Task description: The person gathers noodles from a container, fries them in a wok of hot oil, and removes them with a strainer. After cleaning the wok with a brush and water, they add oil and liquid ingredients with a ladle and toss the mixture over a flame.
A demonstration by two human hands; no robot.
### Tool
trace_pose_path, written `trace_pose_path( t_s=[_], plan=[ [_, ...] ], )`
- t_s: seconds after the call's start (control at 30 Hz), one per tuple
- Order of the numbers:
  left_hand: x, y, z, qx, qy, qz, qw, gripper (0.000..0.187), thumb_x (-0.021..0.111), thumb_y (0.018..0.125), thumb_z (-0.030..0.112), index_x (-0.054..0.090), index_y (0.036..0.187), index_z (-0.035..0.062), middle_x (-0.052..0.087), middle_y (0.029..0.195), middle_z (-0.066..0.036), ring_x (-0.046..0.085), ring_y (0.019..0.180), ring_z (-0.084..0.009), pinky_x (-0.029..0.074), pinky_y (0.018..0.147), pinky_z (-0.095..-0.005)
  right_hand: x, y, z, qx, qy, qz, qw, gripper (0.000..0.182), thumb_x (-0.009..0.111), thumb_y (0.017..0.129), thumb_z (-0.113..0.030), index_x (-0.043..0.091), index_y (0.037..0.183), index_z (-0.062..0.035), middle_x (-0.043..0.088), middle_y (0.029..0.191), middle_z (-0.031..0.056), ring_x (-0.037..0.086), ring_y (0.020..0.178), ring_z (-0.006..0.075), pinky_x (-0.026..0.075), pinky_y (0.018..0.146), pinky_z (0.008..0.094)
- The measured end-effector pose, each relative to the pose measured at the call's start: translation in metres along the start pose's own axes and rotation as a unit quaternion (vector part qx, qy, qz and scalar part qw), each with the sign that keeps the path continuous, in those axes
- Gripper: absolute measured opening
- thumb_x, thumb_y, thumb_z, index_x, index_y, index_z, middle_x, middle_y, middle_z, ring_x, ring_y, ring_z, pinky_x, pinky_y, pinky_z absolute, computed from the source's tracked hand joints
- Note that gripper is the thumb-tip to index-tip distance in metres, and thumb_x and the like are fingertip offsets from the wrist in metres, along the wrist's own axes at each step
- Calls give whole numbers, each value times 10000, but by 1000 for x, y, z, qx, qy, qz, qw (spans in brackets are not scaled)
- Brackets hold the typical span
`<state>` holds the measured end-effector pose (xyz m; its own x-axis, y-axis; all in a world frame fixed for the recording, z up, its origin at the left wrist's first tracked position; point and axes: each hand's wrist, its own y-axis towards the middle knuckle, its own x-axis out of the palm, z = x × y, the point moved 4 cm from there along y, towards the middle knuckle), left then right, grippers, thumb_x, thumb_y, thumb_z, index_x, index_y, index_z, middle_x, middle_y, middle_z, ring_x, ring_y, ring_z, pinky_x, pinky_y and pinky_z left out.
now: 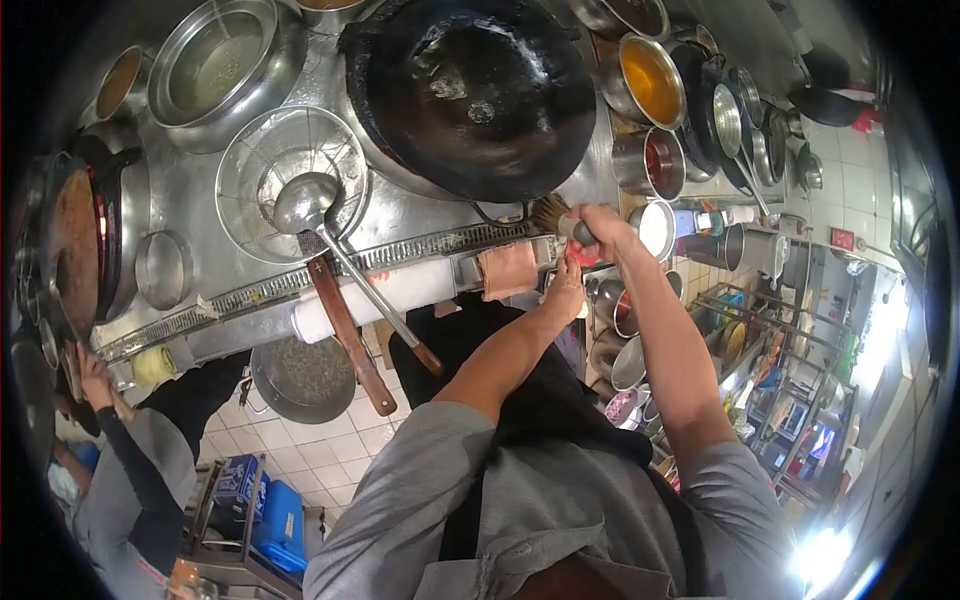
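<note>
My right hand [603,228] is closed around a wok brush [549,212], its bristles pointing left at the near rim of a large black wok [480,100]. Just below it, my left hand [566,287] has its fingers stretched out, the tips right at a small red object [581,254] partly hidden by the hands. Beside my left hand a folded pinkish cloth [509,270] hangs over the stove's front edge. Some shiny wet patches show inside the wok.
Left of the wok, a ladle [306,203] and a wooden-handled strainer [340,330] rest over a wire-mesh basin [240,190], handles jutting past the edge. Pots of orange liquid [652,82] and red sauce [663,165] stand right. A co-worker's hand [95,378] is far left.
</note>
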<state>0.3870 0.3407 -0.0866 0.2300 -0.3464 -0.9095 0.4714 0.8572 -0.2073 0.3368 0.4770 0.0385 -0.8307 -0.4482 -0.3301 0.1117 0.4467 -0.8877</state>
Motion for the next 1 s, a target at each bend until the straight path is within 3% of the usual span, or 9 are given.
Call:
trace_pose_path(
  t_s=[0.13, 0.2, 0.5, 0.6, 0.7, 0.77, 0.83, 0.9, 1.0],
  plan=[
    [14, 5, 6, 3, 5, 20, 1000, 470, 522, 988, 229, 697, 1355, -6, 459, 1587, -272, 307, 1522, -480, 201, 1234, -643, 42, -21, 2, 10, -8, -31, 999, 263, 582, 990, -207, 606, 1141, 8, 620, 825, 134, 609, 584, 226, 529, 486, 355],
    [76, 40, 22, 31, 8, 44, 999, 529, 512, 998, 247, 626, 1441, -20, 474, 1578, -286, 301, 1537, -482, 244, 1210, -637, 67, -33, -1, -7, -24, -43, 999, 265, 599, 979, -207, 596, 1123, 15, 618, 818, 128, 613, 588, 228, 527, 487, 355],
    [38, 13, 10, -13, -8, 28, 999, 497, 506, 1001, 263, 673, 1391, 3, 453, 1599, -264, 321, 1524, -453, 203, 1238, -625, 164, -71, 0, -32, 23, -61, 997, 271, 615, 975, -234, 615, 1047, 28, 617, 791, 150, 647, 600, 246, 587, 489, 420],
    [45, 17, 9, -22, -4, 28, 999, 489, 504, 1002, 268, 688, 1375, 11, 447, 1607, -256, 327, 1519, -444, 190, 1248, -621, 177, -86, -11, -39, 8, -190, 981, 335, 573, 1023, -262, 534, 1239, -9, 613, 841, 120, 622, 603, 198, 575, 480, 362],
    [38, 17, 6, -24, 11, 13, 1000, 482, 502, 1003, 274, 704, 1358, 19, 440, 1614, -248, 334, 1515, -434, 176, 1257, -617, 184, -86, -2, -217, -139, -119, 959, 416, 587, 983, -285, 589, 1245, 39, 643, 812, 122, 668, 581, 190, 593, 462, 365],
    [-7, -7, -2, 11, 14, -35, 999, 468, 531, 981, 265, 725, 1325, 15, 448, 1603, -264, 346, 1509, -443, 179, 1256, -618, 195, -76, 9, -248, -186, -104, 945, 488, 596, 968, -291, 578, 1310, 57, 661, 799, 130, 672, 563, 199, 598, 459, 372],
    [5, -4, 4, 14, 3, 7, 1000, 540, 563, 952, 344, 716, 1320, -21, 456, 1585, -292, 323, 1512, -471, 206, 1227, -647, 200, -114, -10, -154, -178, -86, 968, 543, 602, 956, -284, 560, 1366, 70, 670, 785, 137, 669, 544, 205, 597, 452, 377],
    [7, -6, -3, 21, -27, 30, 999, 548, 576, 939, 356, 726, 1297, -31, 452, 1582, -305, 314, 1519, -481, 208, 1230, -641, 194, -90, -3, -262, -262, -22, 928, 582, 616, 945, -280, 546, 1409, 65, 682, 782, 150, 664, 532, 204, 595, 453, 366],
    [-1, -8, -11, 48, -75, 6, 996, 498, 569, 952, 296, 722, 1296, -31, 430, 1608, -294, 309, 1531, -505, 189, 1270, -590, 191, -84, -7, -238, -242, -114, 934, 554, 630, 936, -256, 578, 1416, 16, 691, 782, 157, 650, 504, 217, 577, 444, 370]
  ],
)
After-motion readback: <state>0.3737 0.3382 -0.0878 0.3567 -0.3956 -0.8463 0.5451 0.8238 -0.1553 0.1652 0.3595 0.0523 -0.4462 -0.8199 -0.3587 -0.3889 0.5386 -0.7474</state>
